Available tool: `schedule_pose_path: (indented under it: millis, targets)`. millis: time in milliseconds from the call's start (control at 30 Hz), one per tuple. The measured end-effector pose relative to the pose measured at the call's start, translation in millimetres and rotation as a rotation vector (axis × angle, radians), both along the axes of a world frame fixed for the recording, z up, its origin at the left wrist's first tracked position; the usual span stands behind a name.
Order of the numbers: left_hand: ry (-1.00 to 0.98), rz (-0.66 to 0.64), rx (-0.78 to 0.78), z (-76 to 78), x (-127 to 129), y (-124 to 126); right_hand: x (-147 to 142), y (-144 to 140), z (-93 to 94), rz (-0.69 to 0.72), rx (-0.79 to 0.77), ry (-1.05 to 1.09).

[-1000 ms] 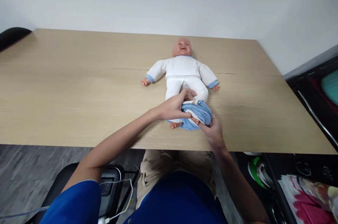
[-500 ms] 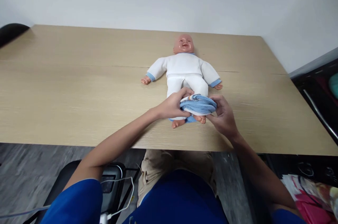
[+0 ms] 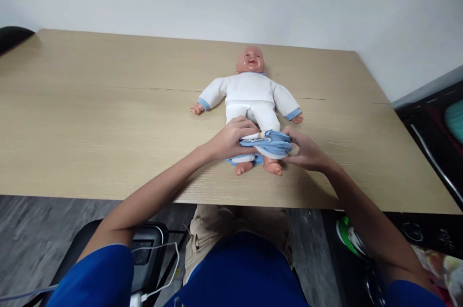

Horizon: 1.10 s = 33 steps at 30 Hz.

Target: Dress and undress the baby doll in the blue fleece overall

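btwn left hand [image 3: 231, 140] & right hand [image 3: 307, 152], blue garment [image 3: 268, 144], over doll [image 3: 249, 92] legs

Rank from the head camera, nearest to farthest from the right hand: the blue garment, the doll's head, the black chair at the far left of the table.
1. blue garment: held by the right hand, at the doll's shins.
2. doll's head: beyond, up the table.
3. black chair: far left corner.

The bunched blue garment [image 3: 268, 143] hides the doll's [image 3: 249, 90] shins, and the left hand [image 3: 231, 139] covers the near thigh beside it. Fingertips of the right hand [image 3: 306, 150] vanish into the cloth — how far the fabric wraps underneath cannot be told.
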<state>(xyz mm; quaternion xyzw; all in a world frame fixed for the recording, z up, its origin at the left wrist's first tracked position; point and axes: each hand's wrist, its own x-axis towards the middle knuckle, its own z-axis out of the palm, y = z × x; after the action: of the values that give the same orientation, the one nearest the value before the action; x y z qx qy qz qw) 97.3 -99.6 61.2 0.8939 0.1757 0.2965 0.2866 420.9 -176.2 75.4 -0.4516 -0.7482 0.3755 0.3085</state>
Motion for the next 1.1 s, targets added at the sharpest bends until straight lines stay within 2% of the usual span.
schedule_pose_path:
  millis: [133,233,300,367,467,567,700,767,833,1033,1100]
  targets:
    - [0.037,0.123,0.005,1.2,-22,-7,1,-9,-0.7,-0.024,0.035,-0.032]
    - [0.068,0.217,-0.061,-2.3,-45,-10,6,-10,0.6,-0.007,0.037,-0.017]
    - [0.075,0.242,-0.119,-4.2,-58,-10,10,-5,0.4,0.010,-0.013,0.047]
    - [0.062,0.214,-0.165,-4.7,-64,-7,9,6,-2.1,-0.016,-0.035,0.145]
    - [0.012,0.160,-0.213,-6.2,-61,2,0,28,-11.5,-0.149,-0.017,0.269]
    - [-0.151,0.157,-0.340,-15.5,-47,11,-15,45,-27.5,-0.283,-0.083,0.376]
    - [-0.358,0.277,-0.585,-36.3,-34,15,-28,49,-49.5,-0.412,-0.134,0.423]
    - [-0.361,0.355,-0.657,-43.1,-33,12,-30,45,-55.6,-0.437,-0.121,0.387]
    - [-0.338,0.370,-0.709,-45.1,-35,7,-31,40,-57.5,-0.447,-0.116,0.371]
    - [-0.320,0.198,-0.879,-40.3,-43,-1,-38,29,-51.7,-0.414,-0.248,0.443]
    - [-0.344,0.188,-0.939,-42.4,-42,-2,-41,26,-50.1,-0.414,-0.245,0.465]
